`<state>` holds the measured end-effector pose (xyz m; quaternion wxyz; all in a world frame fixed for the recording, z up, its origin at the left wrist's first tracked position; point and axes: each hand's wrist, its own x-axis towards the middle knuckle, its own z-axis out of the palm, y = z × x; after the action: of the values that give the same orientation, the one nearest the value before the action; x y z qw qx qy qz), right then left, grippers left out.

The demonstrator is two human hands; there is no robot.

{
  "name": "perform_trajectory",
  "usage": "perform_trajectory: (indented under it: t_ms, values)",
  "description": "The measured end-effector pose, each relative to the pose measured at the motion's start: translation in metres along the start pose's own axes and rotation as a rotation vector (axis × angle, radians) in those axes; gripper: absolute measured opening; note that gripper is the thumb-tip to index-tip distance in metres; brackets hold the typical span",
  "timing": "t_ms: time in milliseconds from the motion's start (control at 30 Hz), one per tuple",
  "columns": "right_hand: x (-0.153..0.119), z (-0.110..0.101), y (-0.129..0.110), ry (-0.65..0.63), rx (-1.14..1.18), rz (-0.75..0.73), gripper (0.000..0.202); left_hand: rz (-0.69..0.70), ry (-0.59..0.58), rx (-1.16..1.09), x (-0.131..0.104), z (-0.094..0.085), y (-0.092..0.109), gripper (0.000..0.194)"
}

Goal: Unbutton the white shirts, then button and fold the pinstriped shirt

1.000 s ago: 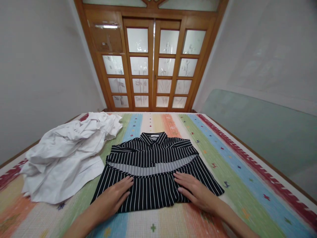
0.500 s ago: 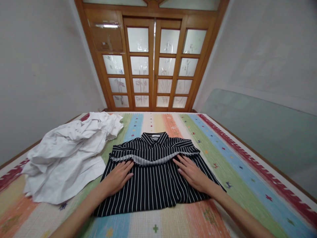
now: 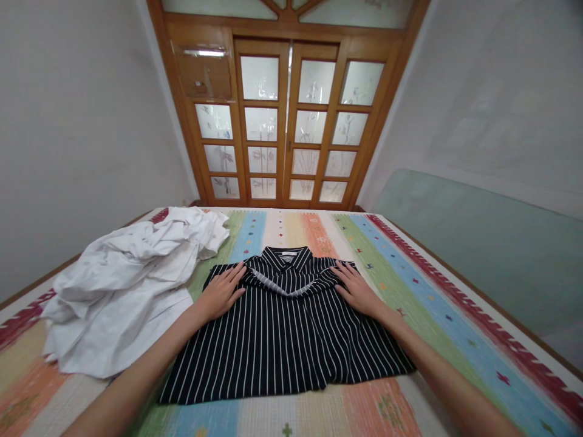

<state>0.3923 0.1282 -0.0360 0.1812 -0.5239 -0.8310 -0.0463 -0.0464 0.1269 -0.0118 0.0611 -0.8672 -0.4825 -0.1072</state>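
A black shirt with white stripes (image 3: 282, 340) lies folded on the patterned cloth, its collar pointing away from me. The folded-up hem sags in a curve just below the collar, showing a paler inner side. My left hand (image 3: 223, 292) rests flat on the shirt's left shoulder area, fingers stretched out. On the opposite shoulder, my right hand (image 3: 357, 288) lies with its fingers spread over the fabric. Both palms face down, and the cloth beneath them is hidden.
A crumpled white garment (image 3: 122, 291) lies to the left of the shirt. The striped, multicoloured cloth (image 3: 437, 315) covers the flat surface. Beyond its far edge stand wooden doors with glass panes (image 3: 285, 127). A pale green panel (image 3: 478, 230) leans along the right wall.
Both hands have slid away from me, toward the collar. The shirt's folded hem has moved up with them and now covers more of the upper part.
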Motion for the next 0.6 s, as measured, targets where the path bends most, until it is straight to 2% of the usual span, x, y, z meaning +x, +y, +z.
perform_trajectory:
  t_ms: [133,233,300,400,500,600]
  values:
    - [0.019,-0.002,0.023,-0.029,0.069,0.088,0.048,-0.043,-0.027,-0.049,0.019,-0.015,-0.006,0.056]
    - [0.031,-0.009,0.035,-0.071,0.178,0.161,0.051,-0.024,-0.127,-0.11,0.032,-0.023,-0.012,0.059]
    - [0.036,-0.015,0.041,-0.099,0.29,0.22,0.057,0.011,-0.189,-0.148,0.041,-0.026,-0.018,0.052]
    - [0.04,-0.023,0.044,-0.147,0.476,0.331,0.063,0.056,-0.232,-0.188,0.053,-0.029,-0.026,0.029]
    - [0.041,-0.025,0.045,-0.084,0.646,0.37,0.06,0.079,-0.222,-0.246,0.061,-0.03,-0.033,0.015]
    - [0.039,-0.02,0.047,0.055,0.79,0.342,0.053,0.06,-0.173,-0.363,0.064,-0.031,-0.038,0.015]
